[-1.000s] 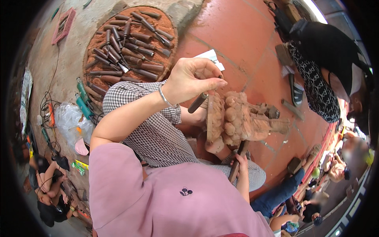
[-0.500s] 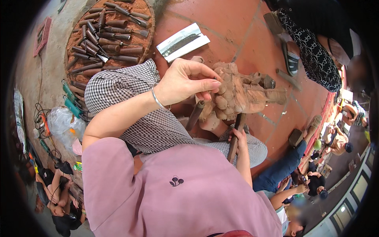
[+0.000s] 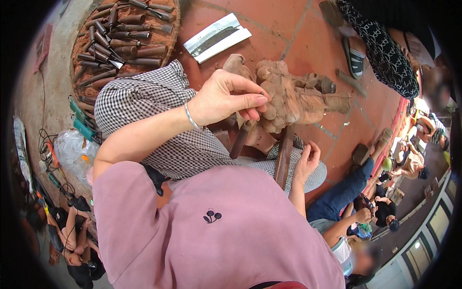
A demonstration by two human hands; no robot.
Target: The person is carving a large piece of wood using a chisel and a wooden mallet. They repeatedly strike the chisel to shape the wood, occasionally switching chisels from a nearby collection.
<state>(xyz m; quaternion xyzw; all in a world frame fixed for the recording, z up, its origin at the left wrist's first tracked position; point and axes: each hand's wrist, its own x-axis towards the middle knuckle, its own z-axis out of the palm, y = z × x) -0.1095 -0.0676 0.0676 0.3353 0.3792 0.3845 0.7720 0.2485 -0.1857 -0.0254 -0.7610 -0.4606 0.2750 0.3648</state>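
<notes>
The left hand (image 3: 228, 98) is raised in front of the lap, with thumb and forefinger brought together; a dark speck shows at their tips, but whether it is gripped cannot be told. Below it, a dark wooden tool handle (image 3: 240, 140) is set at a slant, its upper end near the curled fingers; whether it is held by them cannot be told. The right hand (image 3: 305, 164) is held free, fingers apart and loosely curled, just beside a wooden bar (image 3: 284, 156). The bar is slanted across the checked trousers (image 3: 183, 144), its far end at the near side of the wood carving (image 3: 288, 96). The carving is positioned beyond both hands, above the tiled floor (image 3: 269, 29), with rounded lobes to the left and narrow projections to the right.

The carving is judged to be heavy, stiff and, being matt, not slippery. Its projections may be fragile and should not be used for lifting; the thick lobed body should be supported instead. The rigid bar is best gripped near its closer end
</notes>
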